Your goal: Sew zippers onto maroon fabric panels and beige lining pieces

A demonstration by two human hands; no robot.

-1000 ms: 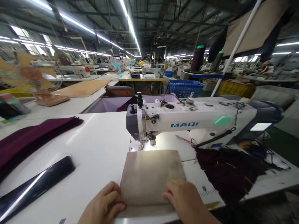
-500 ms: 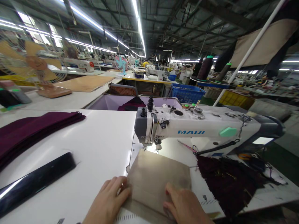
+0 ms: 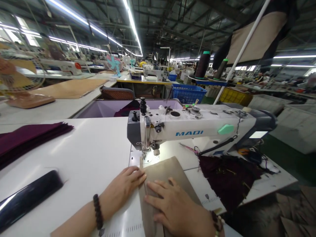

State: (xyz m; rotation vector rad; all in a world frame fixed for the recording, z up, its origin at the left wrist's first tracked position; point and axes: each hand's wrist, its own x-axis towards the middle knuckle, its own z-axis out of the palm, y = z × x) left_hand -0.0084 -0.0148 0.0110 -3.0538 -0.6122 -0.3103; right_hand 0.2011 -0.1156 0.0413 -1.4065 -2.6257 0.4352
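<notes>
- Fingers [image 3: 154, 188] rest before a white MAQI sewing machine [image 3: 209, 125].
- Beige fabric [image 3: 172, 169] lies near its presser foot [image 3: 145, 154].
- Right hand [image 3: 176, 205], spread wide, presses flat on the fabric.
- Left hand [image 3: 125, 182], fingers together, touches its left side; whether pinching, I cannot tell.
- Dark beaded bracelet [image 3: 98, 211].

We see smooth, matt beige cloth [image 3: 176, 171] on a glossy table [image 3: 96, 144], frayed matt maroon cloth [image 3: 225, 184], a smooth sewing machine [image 3: 190, 125] with shiny metal parts [image 3: 147, 122], and a plastic basket [image 3: 189, 94].
</notes>
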